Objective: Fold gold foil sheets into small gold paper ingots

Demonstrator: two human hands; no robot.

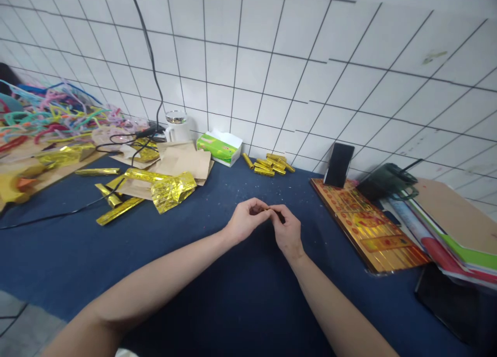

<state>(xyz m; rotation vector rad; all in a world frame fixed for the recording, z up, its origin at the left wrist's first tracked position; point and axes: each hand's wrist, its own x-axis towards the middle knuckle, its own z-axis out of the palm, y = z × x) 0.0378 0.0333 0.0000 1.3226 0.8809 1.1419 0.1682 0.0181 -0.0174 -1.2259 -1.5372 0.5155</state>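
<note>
Blue table (pixel 217 202), white tiled wall (pixel 256 31) behind | left hand (pixel 244 222) and right hand (pixel 288 230) meet, each pinching one small brownish piece (pixel 267 209), thin, mostly hidden, over the table's middle | shiny gold rolls (pixel 272 165) heaped near the wall

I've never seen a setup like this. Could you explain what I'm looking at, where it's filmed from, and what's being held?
There is no machine: these are a person's bare left hand and right hand. The single picture comes from a camera worn on that person's head, looking forward and down. On the dark blue tabletop lie short, shiny gold rolls, crinkled gold foil and flat brown paper sheets. A green-and-white box and a white mug with a shiny lid stand near the tiled wall. The fingertips meet around a small brownish piece, mostly hidden, so I can't say what it is.
</note>
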